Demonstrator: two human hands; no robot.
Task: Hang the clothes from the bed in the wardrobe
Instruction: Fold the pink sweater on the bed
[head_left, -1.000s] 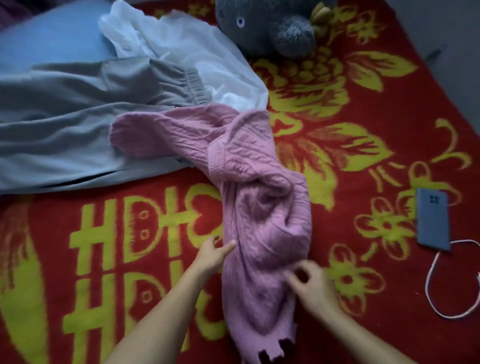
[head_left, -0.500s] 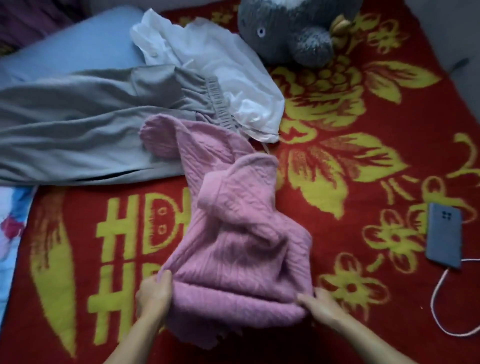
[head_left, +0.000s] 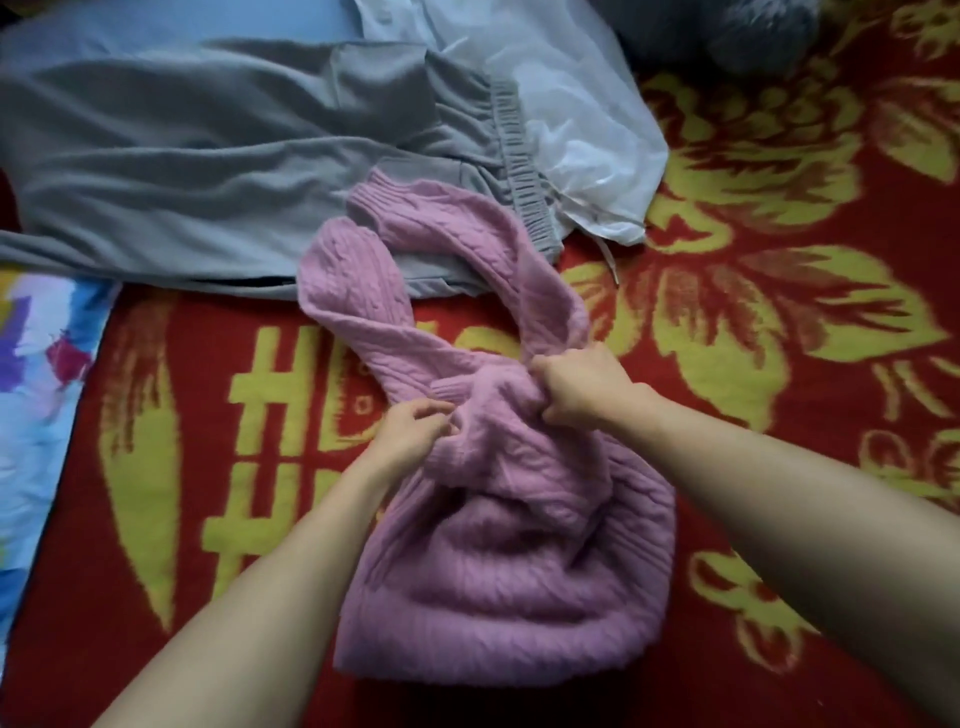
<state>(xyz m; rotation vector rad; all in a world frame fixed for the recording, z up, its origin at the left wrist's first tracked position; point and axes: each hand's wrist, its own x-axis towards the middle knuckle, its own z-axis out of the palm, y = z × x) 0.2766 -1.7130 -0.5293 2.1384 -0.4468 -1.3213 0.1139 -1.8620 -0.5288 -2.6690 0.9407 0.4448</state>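
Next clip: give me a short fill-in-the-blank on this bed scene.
1. The left hand and right hand both grip a knitted sweater coloured ____.
2. One sweater sleeve lies over the trousers, which are ____.
3. The blanket has yellow patterns on a ____ ground.
Missing: pink; grey; red.

Grey plush toy (head_left: 753, 36) on red/yellow blanket (head_left: 779, 364), multicolour sheet (head_left: 41, 415) at left.

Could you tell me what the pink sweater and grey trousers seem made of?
Pink sweater: thick, soft cable knit, probably wool or acrylic; raised twisted ribs show. Grey trousers: smooth matte jersey or fleece, it seems; soft folds, gathered elastic waistband.
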